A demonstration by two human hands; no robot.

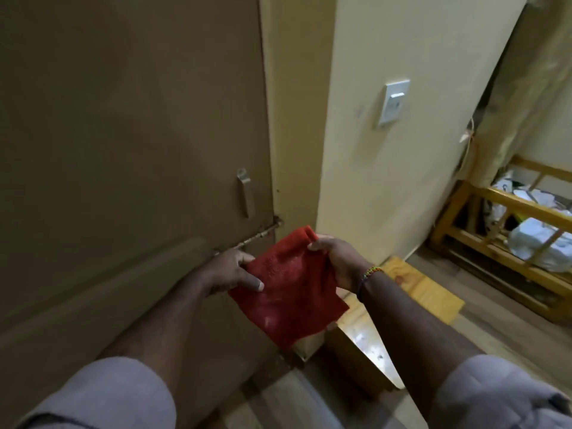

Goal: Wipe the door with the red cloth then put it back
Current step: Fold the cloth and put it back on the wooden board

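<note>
The brown door [123, 134] fills the left half of the head view, with a metal handle [245, 193] and a sliding bolt [263, 233] near its right edge. The red cloth [288, 289] hangs spread out between both hands, just in front of the door's lower right part. My left hand [232, 272] pinches its left edge with thumb on top. My right hand [337, 261] grips its upper right corner; a beaded bracelet sits on that wrist. The cloth is not touching the door.
A cream wall [402, 150] with a white switch plate [394, 102] stands right of the door frame. Below the cloth is a low wooden stool or table [427, 295]. A wooden rack [510, 249] with white bags and a curtain are at far right.
</note>
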